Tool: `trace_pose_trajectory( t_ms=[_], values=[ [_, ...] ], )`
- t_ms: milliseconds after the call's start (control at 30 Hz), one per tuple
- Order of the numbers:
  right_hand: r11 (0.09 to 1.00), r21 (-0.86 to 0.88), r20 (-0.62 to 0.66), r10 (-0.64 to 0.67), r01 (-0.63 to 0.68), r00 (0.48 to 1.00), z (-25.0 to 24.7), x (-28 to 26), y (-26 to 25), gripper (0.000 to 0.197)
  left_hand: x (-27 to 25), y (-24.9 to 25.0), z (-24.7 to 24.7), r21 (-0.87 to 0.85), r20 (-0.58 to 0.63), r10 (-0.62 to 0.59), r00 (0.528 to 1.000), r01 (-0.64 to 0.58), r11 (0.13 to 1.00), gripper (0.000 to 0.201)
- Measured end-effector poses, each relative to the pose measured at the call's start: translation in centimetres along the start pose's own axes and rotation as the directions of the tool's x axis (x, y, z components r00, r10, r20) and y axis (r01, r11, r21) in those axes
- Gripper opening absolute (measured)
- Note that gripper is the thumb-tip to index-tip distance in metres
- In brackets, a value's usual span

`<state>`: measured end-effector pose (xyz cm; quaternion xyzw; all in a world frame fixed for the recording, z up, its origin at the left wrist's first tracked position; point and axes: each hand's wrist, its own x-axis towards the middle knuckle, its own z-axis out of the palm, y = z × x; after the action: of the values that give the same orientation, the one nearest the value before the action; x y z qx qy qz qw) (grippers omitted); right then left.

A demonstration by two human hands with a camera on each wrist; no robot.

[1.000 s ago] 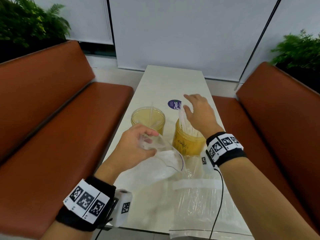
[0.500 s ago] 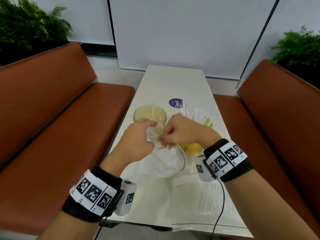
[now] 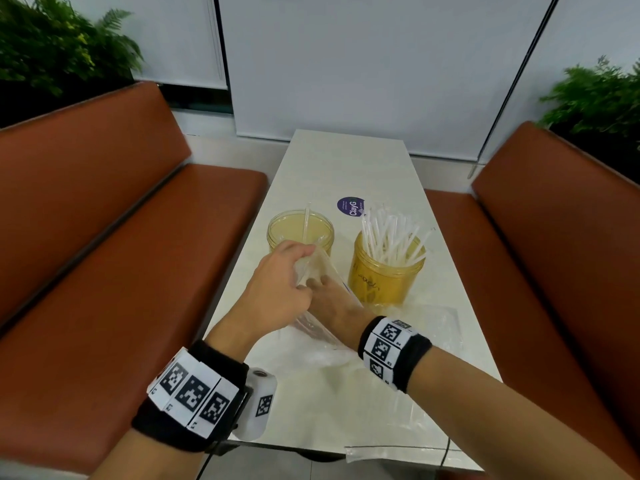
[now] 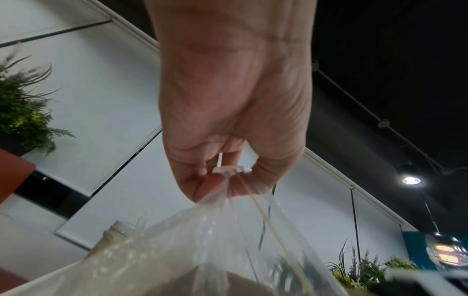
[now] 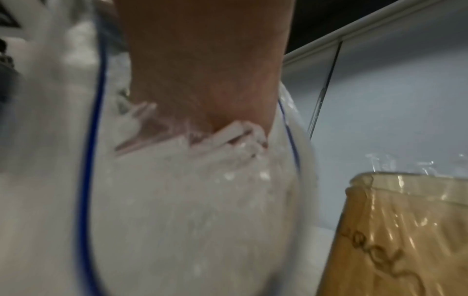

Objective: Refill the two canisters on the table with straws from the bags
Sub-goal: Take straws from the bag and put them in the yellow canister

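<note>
The long pale surface [image 3: 349,161] runs away from the person between two brown benches [image 3: 114,237], and everything for the task sits at its near end. A flat clear bag [image 3: 433,327] lies spread beside the right canister, and another sheet of clear plastic [image 3: 398,455] hangs at the near edge; whether either holds straws cannot be told.

The open clear bag [image 3: 322,327] with the blue line along its mouth stands between the two hands, just in front of the canisters. The left hand [image 3: 277,289] pinches the bag's upper edge and holds the mouth up. The right hand [image 3: 332,303] is pushed down inside the bag; its fingers are hidden by the plastic, and although the right wrist view shows straw ends [image 5: 228,136] against the palm, it cannot be told whether the hand has closed on them.

The right canister [image 3: 384,271] already carries a fanned bunch of straws [image 3: 391,237] and looks largely filled. The left canister [image 3: 300,233] holds only a single straw [image 3: 306,223], so about half the job appears done. What seems left is drawing a bundle from the bag and standing it in the left canister, probably more than once.
</note>
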<state>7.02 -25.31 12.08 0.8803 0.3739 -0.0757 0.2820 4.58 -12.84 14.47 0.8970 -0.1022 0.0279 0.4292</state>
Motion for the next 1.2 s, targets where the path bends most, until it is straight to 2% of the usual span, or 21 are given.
trace_pose_trajectory(
  t_ms=[133, 333, 400, 467, 567, 667, 733, 800, 867, 1000, 1067, 1100, 1167, 1200],
  values=[
    [0.994, 0.108, 0.028, -0.035, 0.032, 0.999, 0.1, -0.3, 0.1, 0.038, -0.1, 0.0, -0.5, -0.054, -0.035, -0.006, 0.999, 0.004, 0.999, 0.066],
    [0.947, 0.318, 0.005, 0.052, -0.051, 0.999, 0.7, -0.5, 0.6, 0.018, 0.1, -0.4, 0.0, -0.038, -0.034, 0.017, 0.999, -0.018, 0.999, 0.065],
    [0.938, 0.339, -0.029, 0.091, -0.076, 0.995, 0.9, -0.4, 0.8, 0.036, 0.1, -0.9, 0.0, -0.020, -0.032, 0.015, 0.999, -0.016, 1.000, 0.065],
    [0.934, 0.338, -0.009, 0.122, -0.112, 0.992, 1.0, -0.5, 1.2, 0.044, 0.1, -1.2, 0.1, 0.026, -0.018, 0.014, 1.000, -0.014, 1.000, 0.064],
    [0.927, 0.336, 0.030, 0.164, -0.165, 0.986, 0.5, -0.8, 2.2, 0.050, -0.1, -1.5, 0.4, -0.019, 0.017, 0.025, 1.000, -0.025, 1.000, 0.075],
    [0.924, 0.334, 0.031, 0.187, -0.186, 0.982, -0.7, -1.6, 3.6, 0.053, -0.2, -1.8, 1.1, -0.104, 0.092, 0.028, 0.995, -0.018, 0.994, 0.096],
    [0.921, 0.340, 0.023, 0.197, -0.193, 0.980, -1.9, -2.5, 4.6, 0.053, -0.1, -2.1, 1.8, -0.123, 0.099, 0.028, 0.995, -0.016, 0.992, 0.102],
    [0.901, 0.372, 0.021, 0.232, -0.223, 0.972, -3.4, -3.5, 5.7, 0.052, 0.0, -2.2, 2.8, -0.108, 0.063, 0.019, 0.998, -0.012, 0.994, 0.091],
    [0.890, 0.388, -0.023, 0.267, -0.237, 0.963, -4.7, -4.3, 6.7, 0.050, 0.3, -2.0, 4.1, -0.098, -0.033, 0.024, 0.999, -0.027, 0.995, 0.069],
    [0.932, 0.294, -0.189, 0.277, -0.215, 0.942, -7.3, -5.1, 7.5, 0.037, 1.3, -2.2, 5.9, -0.026, -0.204, 0.051, 0.978, -0.058, 0.998, 0.036],
    [0.940, 0.243, -0.303, 0.310, -0.241, 0.901, -8.2, -5.4, 7.8, 0.049, 1.8, -2.4, 6.2, 0.004, -0.239, 0.086, 0.967, -0.088, 0.996, 0.021],
    [0.927, 0.256, -0.370, 0.356, -0.274, 0.858, -8.6, -5.5, 8.3, 0.059, 2.0, -2.5, 6.2, 0.022, -0.249, 0.089, 0.964, -0.086, 0.996, 0.023],
    [0.861, 0.404, -0.500, 0.490, -0.308, 0.714, -8.6, -5.9, 9.8, 0.066, 2.1, -2.7, 6.1, 0.014, -0.262, 0.084, 0.961, -0.083, 0.996, 0.026],
    [0.808, 0.528, -0.538, 0.556, -0.261, 0.634, -8.2, -6.0, 10.5, 0.071, 2.1, -2.6, 6.0, -0.006, -0.270, 0.083, 0.959, -0.088, 0.996, 0.025]
  ],
)
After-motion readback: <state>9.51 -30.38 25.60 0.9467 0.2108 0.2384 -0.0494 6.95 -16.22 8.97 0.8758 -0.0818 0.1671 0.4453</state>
